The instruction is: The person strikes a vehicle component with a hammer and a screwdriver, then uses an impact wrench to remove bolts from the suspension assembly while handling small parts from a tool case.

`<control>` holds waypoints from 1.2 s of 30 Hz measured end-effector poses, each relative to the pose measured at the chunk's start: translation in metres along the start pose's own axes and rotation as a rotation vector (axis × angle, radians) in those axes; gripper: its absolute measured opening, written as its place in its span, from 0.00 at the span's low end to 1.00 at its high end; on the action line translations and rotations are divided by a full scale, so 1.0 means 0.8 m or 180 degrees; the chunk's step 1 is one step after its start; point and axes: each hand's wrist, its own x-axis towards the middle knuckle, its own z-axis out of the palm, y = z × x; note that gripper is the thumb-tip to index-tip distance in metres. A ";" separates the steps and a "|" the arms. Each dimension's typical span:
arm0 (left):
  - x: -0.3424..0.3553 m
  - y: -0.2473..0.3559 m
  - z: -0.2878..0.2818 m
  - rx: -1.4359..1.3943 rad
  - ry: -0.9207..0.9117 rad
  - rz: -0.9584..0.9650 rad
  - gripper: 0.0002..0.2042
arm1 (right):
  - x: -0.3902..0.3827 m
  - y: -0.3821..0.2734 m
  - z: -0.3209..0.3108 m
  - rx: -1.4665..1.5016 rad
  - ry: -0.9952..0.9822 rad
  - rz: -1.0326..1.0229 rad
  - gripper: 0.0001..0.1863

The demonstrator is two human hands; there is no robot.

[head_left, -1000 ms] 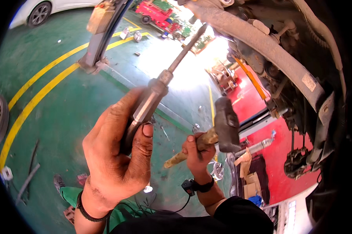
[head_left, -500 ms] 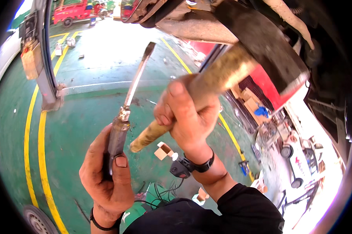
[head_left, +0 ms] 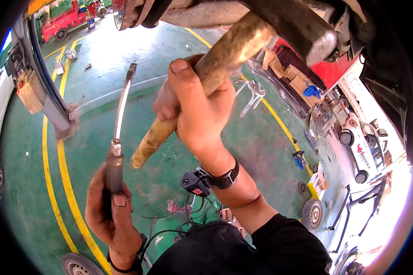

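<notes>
My left hand (head_left: 109,217), at the lower left, is closed round the dark handle of a flat-blade screwdriver (head_left: 123,107). Its shiny shaft points up, the flat dark tip at the top. My right hand (head_left: 199,107) grips the light wooden handle of a hammer (head_left: 236,43) slantwise, with the handle's lower end near the screwdriver's shaft but apart from it in the picture. The heavy dark steel head is at the upper right, close under the rusty underside of a raised vehicle (head_left: 206,16); whether it touches cannot be told.
A grey lift post (head_left: 48,98) stands at left beside a white car (head_left: 0,105). Loose wheels (head_left: 312,214) lie on the green floor. Dark hoses (head_left: 188,224) run close to my body. At right are cardboard boxes (head_left: 298,82) and another white car (head_left: 362,149).
The whole view has shifted. Both hands appear farther left, still holding the screwdriver and hammer. The hammer's head has shifted left and up in the picture; the screwdriver sits lower and stands more upright.
</notes>
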 end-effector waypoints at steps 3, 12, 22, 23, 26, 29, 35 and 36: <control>0.006 0.003 -0.004 0.0030 -0.0037 -0.0025 0.22 | 0.004 0.009 0.002 -0.0055 0.0024 0.0061 0.07; 0.017 0.008 -0.030 0.0014 -0.0073 0.0004 0.22 | -0.004 0.007 0.011 -0.0441 0.0213 -0.0099 0.05; 0.021 0.008 -0.046 0.0011 -0.0145 0.0006 0.22 | -0.004 0.011 0.010 -0.0804 0.0425 -0.0246 0.08; 0.020 0.008 -0.044 0.0020 -0.0091 -0.0044 0.23 | 0.006 0.004 0.018 -0.0237 0.0345 0.0300 0.09; 0.018 0.015 -0.040 0.0059 -0.0009 -0.0087 0.23 | 0.009 -0.006 0.017 -0.0219 0.0370 0.0224 0.08; 0.016 0.017 -0.038 0.0071 -0.0115 0.0011 0.23 | -0.011 -0.019 0.015 -0.0441 0.0365 -0.0314 0.07; 0.018 0.018 -0.040 0.0027 -0.0158 -0.0024 0.23 | 0.008 -0.002 0.014 -0.0225 0.0254 0.0341 0.08; 0.015 0.019 -0.043 0.0036 -0.0215 0.0001 0.23 | 0.005 -0.007 0.014 -0.0319 0.0329 0.0345 0.07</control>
